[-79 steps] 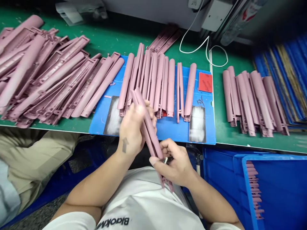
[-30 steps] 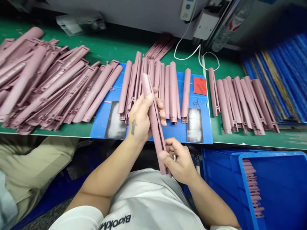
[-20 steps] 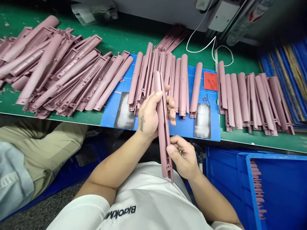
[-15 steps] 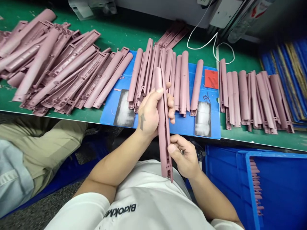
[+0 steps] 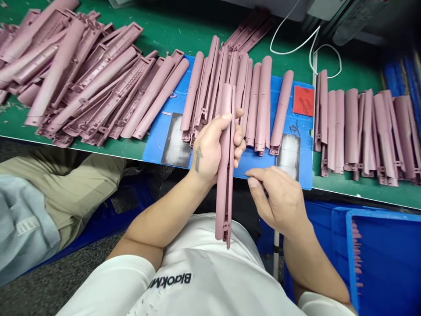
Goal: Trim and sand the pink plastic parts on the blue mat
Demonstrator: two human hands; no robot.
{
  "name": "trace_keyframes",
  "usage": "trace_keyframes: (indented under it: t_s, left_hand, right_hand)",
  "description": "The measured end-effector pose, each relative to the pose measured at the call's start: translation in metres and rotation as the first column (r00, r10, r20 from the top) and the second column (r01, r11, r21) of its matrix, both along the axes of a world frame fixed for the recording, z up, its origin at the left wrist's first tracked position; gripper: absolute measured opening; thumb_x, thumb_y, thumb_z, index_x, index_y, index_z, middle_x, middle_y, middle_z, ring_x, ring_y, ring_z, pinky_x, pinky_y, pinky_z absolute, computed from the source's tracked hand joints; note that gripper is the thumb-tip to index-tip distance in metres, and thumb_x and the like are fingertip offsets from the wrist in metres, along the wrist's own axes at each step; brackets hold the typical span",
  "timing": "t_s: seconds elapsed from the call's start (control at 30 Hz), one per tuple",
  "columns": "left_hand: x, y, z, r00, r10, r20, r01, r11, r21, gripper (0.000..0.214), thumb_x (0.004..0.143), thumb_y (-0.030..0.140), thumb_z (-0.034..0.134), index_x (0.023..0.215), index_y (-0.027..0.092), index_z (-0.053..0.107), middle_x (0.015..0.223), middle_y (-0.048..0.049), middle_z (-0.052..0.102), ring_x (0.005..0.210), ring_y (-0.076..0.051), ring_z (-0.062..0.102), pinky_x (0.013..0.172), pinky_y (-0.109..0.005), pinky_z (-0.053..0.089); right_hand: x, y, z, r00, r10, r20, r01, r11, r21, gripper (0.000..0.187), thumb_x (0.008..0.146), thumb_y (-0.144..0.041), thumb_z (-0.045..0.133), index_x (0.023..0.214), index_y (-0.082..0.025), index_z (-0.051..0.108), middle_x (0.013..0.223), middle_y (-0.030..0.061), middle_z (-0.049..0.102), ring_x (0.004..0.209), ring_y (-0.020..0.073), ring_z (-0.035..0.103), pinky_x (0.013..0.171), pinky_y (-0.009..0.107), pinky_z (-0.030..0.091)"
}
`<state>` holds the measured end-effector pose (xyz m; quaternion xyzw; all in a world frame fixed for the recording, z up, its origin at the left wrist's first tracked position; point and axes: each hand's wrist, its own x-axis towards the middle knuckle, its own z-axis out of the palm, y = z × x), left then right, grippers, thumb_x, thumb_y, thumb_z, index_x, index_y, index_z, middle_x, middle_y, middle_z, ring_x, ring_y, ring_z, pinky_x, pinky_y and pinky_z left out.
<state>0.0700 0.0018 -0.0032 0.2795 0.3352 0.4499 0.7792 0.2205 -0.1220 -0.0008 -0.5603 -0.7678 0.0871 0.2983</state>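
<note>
My left hand (image 5: pixel 209 149) is wrapped round a long pink plastic housing (image 5: pixel 222 188), held upright in front of my chest. A slot runs down its side, and small holes show at its lower end. To the right of it, apart from the housing, is my right hand (image 5: pixel 281 197), with thumb and forefinger brought close together and the other fingers curled. A thin dark tip seems to stick out at the fingertips, too small to name. Behind my left hand, a row of similar pink housings (image 5: pixel 265 101) lies on a blue board (image 5: pixel 243 171).
A large heap of pink housings (image 5: pixel 82 83) lies at left on the green table (image 5: pixel 171 26). More housings (image 5: pixel 351 127) lie at right, near a red card (image 5: pixel 303 101) and a white cable (image 5: pixel 292 52). A blue crate (image 5: pixel 388 259) stands lower right. Another person's leg (image 5: pixel 82 184) is at left.
My right hand has moved off the housing, up and to the right. My left hand still grips the housing, which has tilted slightly. The view has shifted a little.
</note>
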Motion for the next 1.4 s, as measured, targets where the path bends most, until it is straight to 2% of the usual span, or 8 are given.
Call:
trace_keyframes:
  t_s: [0.27, 0.5, 0.7, 0.9, 1.0, 1.17, 1.3, 1.4]
  left_hand:
    - [-0.001, -0.001, -0.005, 0.999, -0.007, 0.031, 0.007, 1.000, -0.005, 0.035, 0.102, 0.052, 0.065, 0.113, 0.020, 0.072, 0.069, 0.0015, 0.055, 0.053, -0.014, 0.055, 0.039, -0.022, 0.042]
    - [0.000, 0.005, -0.010, 0.999, -0.038, 0.034, 0.039, 0.999, -0.018, 0.025, 0.106, 0.038, 0.057, 0.111, 0.020, 0.072, 0.067, 0.0018, 0.055, 0.050, -0.013, 0.054, 0.037, -0.023, 0.040]
    - [0.001, 0.004, -0.007, 0.999, -0.008, 0.040, 0.007, 1.000, 0.010, 0.035, 0.106, 0.050, 0.064, 0.114, 0.017, 0.071, 0.069, 0.0025, 0.054, 0.050, -0.012, 0.057, 0.036, -0.021, 0.042]
    - [-0.003, 0.009, -0.001, 0.996, 0.001, 0.093, 0.004, 0.999, -0.053, 0.032, 0.112, 0.039, 0.048, 0.110, 0.017, 0.070, 0.065, 0.0028, 0.054, 0.048, -0.011, 0.055, 0.035, -0.019, 0.042]
    - [-0.005, 0.014, 0.001, 0.993, 0.030, 0.117, -0.017, 0.993, -0.114, 0.032, 0.111, 0.044, 0.054, 0.112, 0.018, 0.073, 0.061, 0.0037, 0.055, 0.045, -0.011, 0.054, 0.034, -0.020, 0.041]
    - [-0.003, 0.011, 0.001, 0.995, 0.041, 0.090, -0.029, 0.992, -0.124, 0.030, 0.110, 0.044, 0.056, 0.106, 0.020, 0.073, 0.061, 0.0041, 0.053, 0.043, -0.011, 0.052, 0.034, -0.020, 0.039]
    - [0.000, 0.003, -0.002, 0.989, 0.132, 0.072, -0.134, 0.991, 0.020, 0.011, 0.106, 0.031, 0.064, 0.104, 0.021, 0.069, 0.071, 0.0032, 0.059, 0.054, -0.011, 0.058, 0.041, -0.019, 0.044]
    - [0.001, 0.003, 0.001, 0.982, 0.165, 0.086, -0.172, 0.982, 0.081, 0.021, 0.111, 0.034, 0.056, 0.104, 0.019, 0.068, 0.079, 0.0003, 0.064, 0.064, -0.012, 0.064, 0.054, -0.022, 0.057]
  right_hand:
    - [-0.003, 0.013, -0.004, 0.981, -0.021, 0.195, -0.018, 0.980, 0.196, 0.020, 0.106, -0.013, 0.066, 0.121, -0.025, 0.072, 0.096, 0.0058, 0.079, 0.080, 0.0209, 0.065, 0.076, 0.038, 0.045]
    - [-0.004, 0.003, -0.007, 0.977, 0.026, 0.211, -0.070, 0.977, 0.203, 0.023, 0.103, -0.011, 0.069, 0.121, -0.025, 0.071, 0.094, 0.0051, 0.080, 0.077, 0.0191, 0.062, 0.068, 0.037, 0.039]
    - [-0.005, -0.016, -0.009, 0.962, 0.139, 0.234, -0.180, 0.970, 0.165, 0.023, 0.101, -0.008, 0.069, 0.122, -0.017, 0.071, 0.096, 0.0095, 0.080, 0.080, 0.0210, 0.061, 0.068, 0.038, 0.037]
    - [-0.004, -0.035, -0.011, 0.938, 0.319, 0.133, -0.333, 0.937, 0.101, 0.019, 0.101, -0.009, 0.063, 0.116, -0.014, 0.073, 0.093, 0.0095, 0.077, 0.074, 0.0204, 0.059, 0.066, 0.038, 0.038]
    - [-0.004, -0.037, -0.013, 0.918, 0.390, -0.077, -0.388, 0.921, 0.034, 0.014, 0.102, -0.014, 0.061, 0.112, -0.016, 0.071, 0.087, 0.0068, 0.074, 0.069, 0.0184, 0.058, 0.063, 0.036, 0.040]
    - [-0.017, -0.030, -0.018, 0.913, 0.097, -0.397, -0.165, 0.976, -0.141, 0.023, 0.106, -0.038, 0.068, 0.118, -0.018, 0.068, 0.077, -0.0015, 0.065, 0.061, 0.0123, 0.054, 0.058, 0.027, 0.045]
    - [-0.035, -0.022, -0.027, 0.831, -0.143, -0.538, -0.109, 0.906, -0.408, 0.038, 0.095, -0.055, 0.082, 0.106, -0.021, 0.069, 0.069, -0.0064, 0.060, 0.053, 0.0085, 0.046, 0.050, 0.022, 0.040]
    - [-0.041, -0.019, -0.040, 0.651, -0.248, -0.717, -0.223, 0.840, -0.494, 0.045, 0.099, -0.065, 0.072, 0.092, -0.021, 0.069, 0.064, -0.0050, 0.059, 0.051, 0.0092, 0.045, 0.049, 0.022, 0.040]
